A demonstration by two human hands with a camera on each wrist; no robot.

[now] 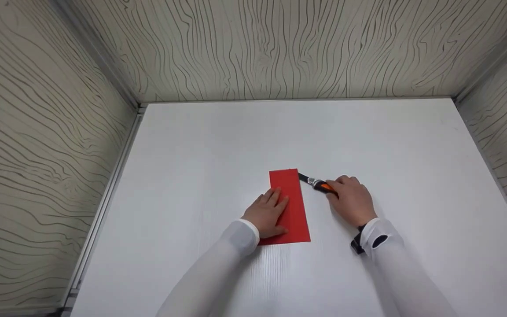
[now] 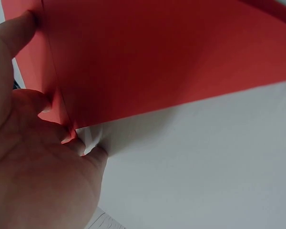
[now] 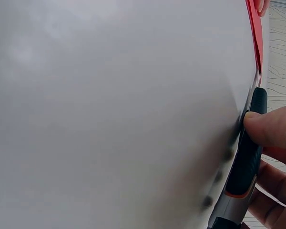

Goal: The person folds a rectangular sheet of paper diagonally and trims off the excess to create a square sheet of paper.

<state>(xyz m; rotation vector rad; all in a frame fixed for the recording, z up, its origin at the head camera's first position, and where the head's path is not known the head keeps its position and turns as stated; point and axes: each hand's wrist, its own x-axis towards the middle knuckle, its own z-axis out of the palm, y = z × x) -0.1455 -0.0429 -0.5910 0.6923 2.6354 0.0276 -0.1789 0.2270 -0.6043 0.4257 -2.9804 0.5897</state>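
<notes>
A folded sheet of red paper [image 1: 295, 215] lies on the white table, longer front to back than across. My left hand [image 1: 266, 215] rests flat on its left part with the fingers spread; the left wrist view shows a straight crease in the paper [image 2: 148, 57] close to the fingertips [image 2: 26, 24]. My right hand [image 1: 352, 200] grips a utility knife [image 1: 317, 182] with a dark body and orange trim, thumb on top of the handle. The knife's front end meets the paper's right edge near the far corner; in the right wrist view its tip overlaps the red edge.
The white table top [image 1: 192, 167] reaches to a wood-grain-patterned back wall [image 1: 253, 48], with similar panels at left and right. Metal framing [image 1: 104, 198] runs along the left side. A black band [image 1: 358, 241] sits on the right wrist.
</notes>
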